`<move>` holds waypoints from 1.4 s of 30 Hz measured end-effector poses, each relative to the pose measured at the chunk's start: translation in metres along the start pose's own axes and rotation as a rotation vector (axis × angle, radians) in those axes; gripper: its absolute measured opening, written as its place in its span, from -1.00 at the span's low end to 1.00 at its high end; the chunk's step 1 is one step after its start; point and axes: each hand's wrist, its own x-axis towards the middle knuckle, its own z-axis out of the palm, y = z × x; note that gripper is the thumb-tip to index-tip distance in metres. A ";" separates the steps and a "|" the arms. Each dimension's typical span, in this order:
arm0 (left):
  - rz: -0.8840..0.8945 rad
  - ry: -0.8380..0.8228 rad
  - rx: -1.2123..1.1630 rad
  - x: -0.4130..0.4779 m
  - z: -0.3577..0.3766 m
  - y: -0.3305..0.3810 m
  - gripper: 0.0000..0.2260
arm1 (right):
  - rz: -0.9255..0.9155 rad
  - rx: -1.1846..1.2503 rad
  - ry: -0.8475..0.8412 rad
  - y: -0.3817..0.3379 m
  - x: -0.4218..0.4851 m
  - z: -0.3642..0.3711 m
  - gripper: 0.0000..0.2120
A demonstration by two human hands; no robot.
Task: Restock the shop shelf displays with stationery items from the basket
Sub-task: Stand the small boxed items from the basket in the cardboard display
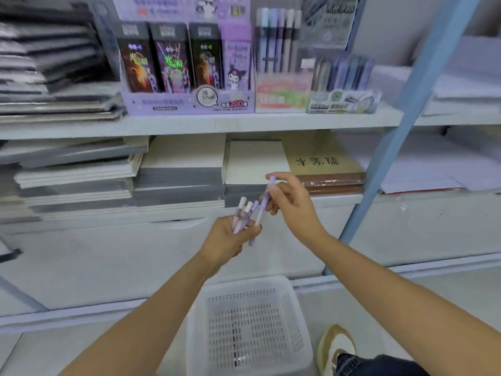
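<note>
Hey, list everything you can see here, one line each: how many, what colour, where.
basket: one, white, floor, bottom centre
purple display box: one, purple, upper shelf, holds dark packs
pink display box: one, pink and green, upper shelf, holds upright pens
grey display box: one, grey, upper shelf, rightmost
pad stacks: several, white and grey, lower shelf
brown book: one, brown, lower shelf right
shelf post: one, blue, right
shoe: one, tan and white, beside basket
bunched pens: about three, pastel, in left hand
single pen: one, purple, in right hand
left hand: grips bunched pens
right hand: pinches single pen
</note>
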 end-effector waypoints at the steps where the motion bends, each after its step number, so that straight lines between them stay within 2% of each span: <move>1: 0.033 -0.007 0.013 -0.001 -0.003 0.014 -0.82 | -0.034 -0.008 0.000 -0.015 0.006 0.000 -0.86; 5: 0.126 0.024 0.015 -0.003 -0.015 0.068 -0.84 | -0.147 -0.012 0.011 -0.072 0.032 -0.006 -0.91; 9: 0.170 0.036 -0.156 -0.001 -0.026 0.120 -0.78 | -0.233 0.026 0.054 -0.125 0.061 -0.016 -0.94; 14: 0.224 0.057 -0.219 0.006 -0.031 0.174 -0.89 | -0.377 0.018 0.170 -0.181 0.099 -0.032 -0.96; 18: 0.308 0.022 -0.215 0.013 -0.034 0.198 -0.85 | -0.475 -0.025 0.247 -0.209 0.129 -0.047 -0.97; 25: 0.353 -0.027 -0.272 0.036 -0.031 0.218 -0.80 | -0.407 -0.227 0.261 -0.202 0.166 -0.064 -0.94; 32: 0.402 -0.039 -0.189 0.050 -0.031 0.225 -0.78 | -0.467 -0.136 0.348 -0.206 0.179 -0.069 -0.86; 37: 0.408 -0.017 -0.142 0.054 -0.029 0.227 -0.76 | -0.377 -0.289 0.236 -0.193 0.181 -0.066 -0.96; 42: 0.422 0.008 -0.107 0.059 -0.029 0.227 -0.76 | -0.350 -0.483 0.134 -0.181 0.180 -0.061 -0.96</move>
